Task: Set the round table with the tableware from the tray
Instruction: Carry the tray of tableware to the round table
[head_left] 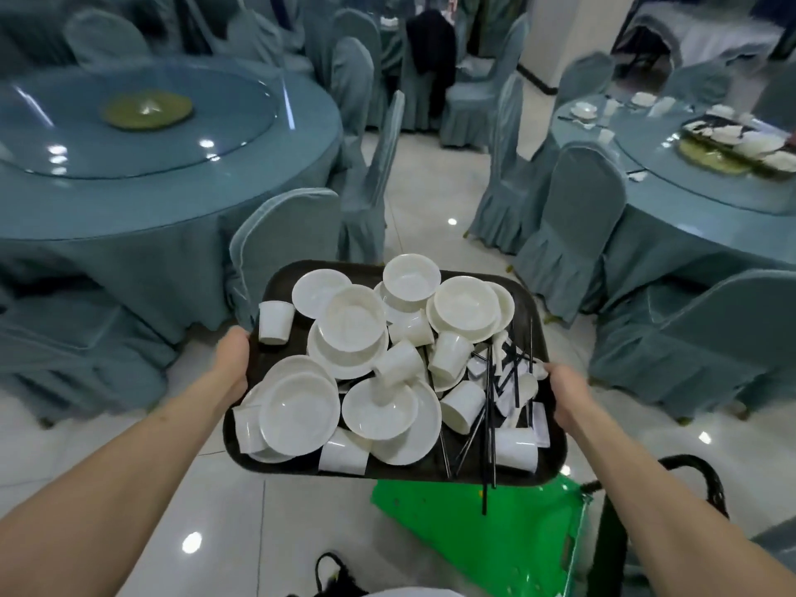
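Both hands grip the tray: the left hand (232, 364) curls over its left edge, the right hand (564, 396) clasps its right edge. The tray (545, 329) is carried in the air, heaped with white bowls (297, 413), cups (275, 321) and dark chopsticks (489, 407). The bare round table (129, 200) lies far left, chairs (284, 234) ringing it. This looks like the carrying step; next she likely needs to set the tray down on the table before laying places.

Both hands (232, 364) gripping tray (275, 277), white tableware (353, 321)
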The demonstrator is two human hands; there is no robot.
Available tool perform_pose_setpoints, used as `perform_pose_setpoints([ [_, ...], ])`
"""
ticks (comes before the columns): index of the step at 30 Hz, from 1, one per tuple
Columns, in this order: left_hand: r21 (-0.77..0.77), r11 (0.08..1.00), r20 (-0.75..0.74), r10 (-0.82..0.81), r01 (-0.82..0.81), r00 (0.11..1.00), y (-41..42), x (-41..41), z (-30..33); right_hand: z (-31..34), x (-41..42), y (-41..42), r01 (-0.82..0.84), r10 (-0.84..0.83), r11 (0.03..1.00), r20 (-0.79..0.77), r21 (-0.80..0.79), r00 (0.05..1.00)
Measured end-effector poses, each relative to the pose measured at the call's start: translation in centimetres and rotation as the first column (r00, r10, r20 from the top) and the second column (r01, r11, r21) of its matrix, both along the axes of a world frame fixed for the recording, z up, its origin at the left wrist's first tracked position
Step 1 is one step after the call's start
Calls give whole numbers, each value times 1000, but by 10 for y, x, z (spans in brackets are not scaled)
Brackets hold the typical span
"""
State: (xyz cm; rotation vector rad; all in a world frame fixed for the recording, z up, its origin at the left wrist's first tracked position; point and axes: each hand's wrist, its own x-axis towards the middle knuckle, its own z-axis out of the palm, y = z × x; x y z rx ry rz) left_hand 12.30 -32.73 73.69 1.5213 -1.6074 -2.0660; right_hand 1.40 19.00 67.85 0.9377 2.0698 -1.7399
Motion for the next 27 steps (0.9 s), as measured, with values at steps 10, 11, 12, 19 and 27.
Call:
perform_pose_setpoints([
  [10, -45, 986, -36, 158, -160, 987, -107, 46, 26, 71, -33, -154, -185, 185, 983, -73, 4, 980],
  [11, -53, 983, -26, 177, -178, 984, -119, 53, 28, 70, -38, -167, -203, 202, 979, -72, 0, 977],
  [12, -54, 979, -26, 195, -196, 980, -132, 58, 26, 67, -46, -180, -220, 219, 975, -75, -7, 973],
  [19, -93, 955, -17, 282, -282, 959, -185, 98, 55, 85, -60, -277, -342, 339, 940, -82, -14, 937],
  [27, -151, 902, -54, 402, -405, 914, -227, 115, 88, 108, -77, -370, -448, 443, 894, -130, -4, 887],
])
